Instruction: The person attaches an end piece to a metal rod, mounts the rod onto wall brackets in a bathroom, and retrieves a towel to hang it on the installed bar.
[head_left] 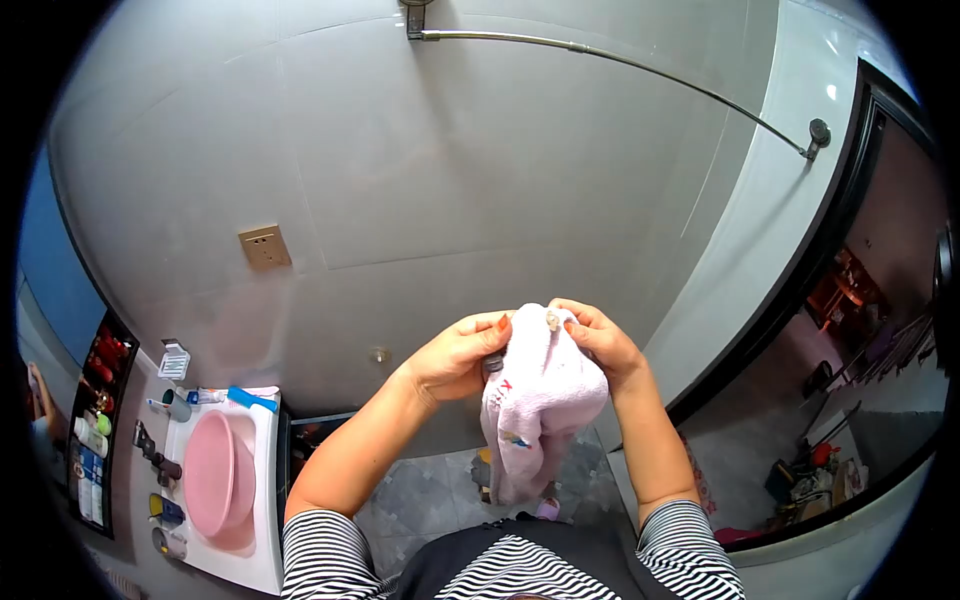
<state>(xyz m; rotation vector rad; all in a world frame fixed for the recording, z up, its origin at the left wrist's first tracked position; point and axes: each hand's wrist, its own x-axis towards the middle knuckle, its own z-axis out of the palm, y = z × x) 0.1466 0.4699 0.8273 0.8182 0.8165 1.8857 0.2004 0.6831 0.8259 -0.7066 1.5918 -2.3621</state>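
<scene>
A pale pink towel (548, 385) hangs from both of my hands in front of my body, its folds dropping toward the floor. Red lettering and a small coloured figure mark its left side. My left hand (460, 355) pinches the upper left edge, thumb on top. A small dark item (492, 363) shows by those fingers; I cannot make out what it is. My right hand (605, 342) grips the upper right edge, fingers curled behind the cloth. Between the hands, a small beige piece (553, 320) sits at the towel's top; its kind is unclear.
A pink basin (212, 475) stands tilted in the white sink (265, 540) at left, with cups and a blue item (250, 399) around it. A metal rail (600, 55) crosses the grey wall above. A dark-framed doorway (850, 330) is at right.
</scene>
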